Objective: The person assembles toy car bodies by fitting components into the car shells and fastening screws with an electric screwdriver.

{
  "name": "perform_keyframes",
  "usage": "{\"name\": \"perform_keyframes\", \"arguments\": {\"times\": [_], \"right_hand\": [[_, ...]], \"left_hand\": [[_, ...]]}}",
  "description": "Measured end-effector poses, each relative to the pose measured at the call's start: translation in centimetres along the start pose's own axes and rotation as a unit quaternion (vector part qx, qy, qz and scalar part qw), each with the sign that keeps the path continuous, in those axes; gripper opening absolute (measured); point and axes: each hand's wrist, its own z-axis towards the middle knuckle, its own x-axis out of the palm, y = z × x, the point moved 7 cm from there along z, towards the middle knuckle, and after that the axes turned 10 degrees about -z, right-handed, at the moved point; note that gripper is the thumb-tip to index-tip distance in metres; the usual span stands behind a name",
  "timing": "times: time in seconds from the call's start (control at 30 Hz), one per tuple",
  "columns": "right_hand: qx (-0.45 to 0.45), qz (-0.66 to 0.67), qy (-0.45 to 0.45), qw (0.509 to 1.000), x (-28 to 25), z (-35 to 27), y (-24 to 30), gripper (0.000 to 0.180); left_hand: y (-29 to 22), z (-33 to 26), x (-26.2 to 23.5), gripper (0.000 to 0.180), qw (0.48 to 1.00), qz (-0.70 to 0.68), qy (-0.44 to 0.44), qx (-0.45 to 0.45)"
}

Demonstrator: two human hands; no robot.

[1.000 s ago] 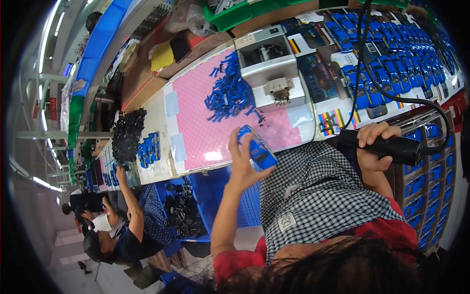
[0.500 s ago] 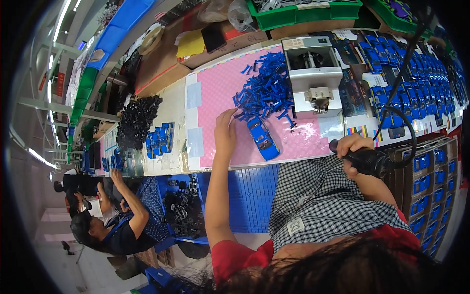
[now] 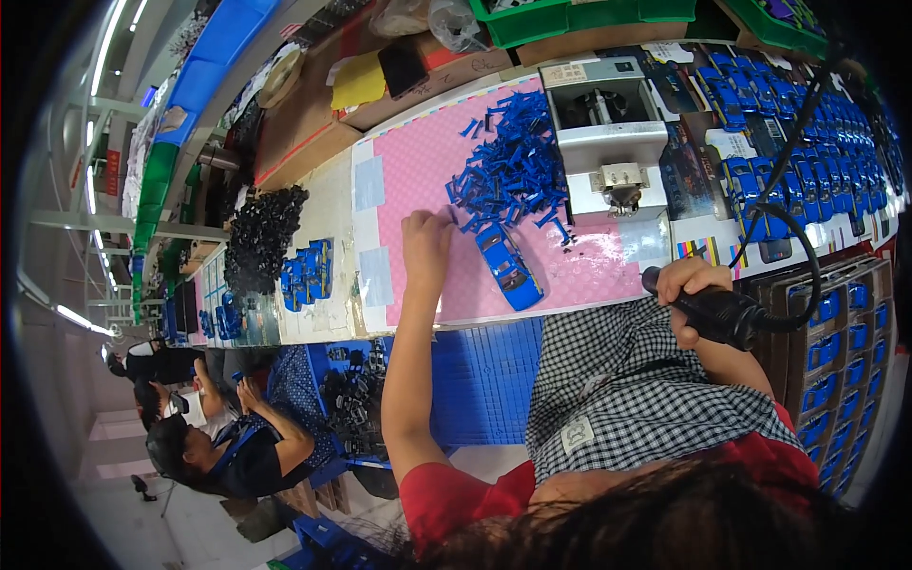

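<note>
My right hand (image 3: 695, 285) is wrapped round a black corded electric screwdriver (image 3: 722, 315), at the table's front edge with its tip toward the left. Over the left part of the pink mat (image 3: 404, 171), my left hand (image 3: 427, 249) has its fingers curled together; what they pinch, if anything, is too small to make out. To the right of it lies a heap of small blue plastic parts (image 3: 518, 157). A blue toy car (image 3: 510, 269) rests on the mat just in front of the heap, touched by neither hand.
A metal screw feeder (image 3: 608, 133) stands right of the heap. Rows of blue toy cars (image 3: 807, 180) fill the right side. Left are black parts (image 3: 266, 237) and more blue cars (image 3: 307, 274). A co-worker (image 3: 228, 446) sits at the left; green bins (image 3: 589, 21) stand behind.
My left hand has drawn slightly left, away from the blue heap, and its fingers have curled in. My right hand keeps the screwdriver in nearly the same place. The co-worker's hands have left the table.
</note>
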Motion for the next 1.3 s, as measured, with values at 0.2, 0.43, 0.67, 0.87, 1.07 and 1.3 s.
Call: {"name": "perform_keyframes", "arguments": {"times": [0.2,0.43,0.67,0.87,1.07,1.3], "right_hand": [[-0.024,0.013,-0.023,0.999,-1.1,-1.0,0.0,0.057],[-0.036,0.015,0.001,0.999,-0.8,-0.7,0.0,0.056],[0.021,0.072,-0.025,0.997,-1.7,-1.5,0.5,0.055],[0.032,0.059,0.005,0.998,-1.5,-0.8,0.6,0.054],[-0.006,0.014,-0.003,1.000,-1.4,-0.9,0.9,0.055],[0.021,0.025,-0.009,0.999,-1.8,-0.9,1.1,0.054]], "left_hand": [[1.8,-2.0,0.1,0.011,0.985,0.057,0.095,-0.130],[2.3,2.0,0.5,0.019,0.999,-0.031,-0.016,0.006],[2.8,0.3,0.8,0.017,0.983,-0.113,0.032,-0.141],[-1.1,-0.4,3.1,0.016,0.930,-0.320,0.037,-0.178],[-2.5,-0.2,3.0,0.017,0.944,-0.256,0.089,-0.188],[-1.0,-0.1,3.6,0.018,0.910,-0.294,0.123,-0.266]]}}
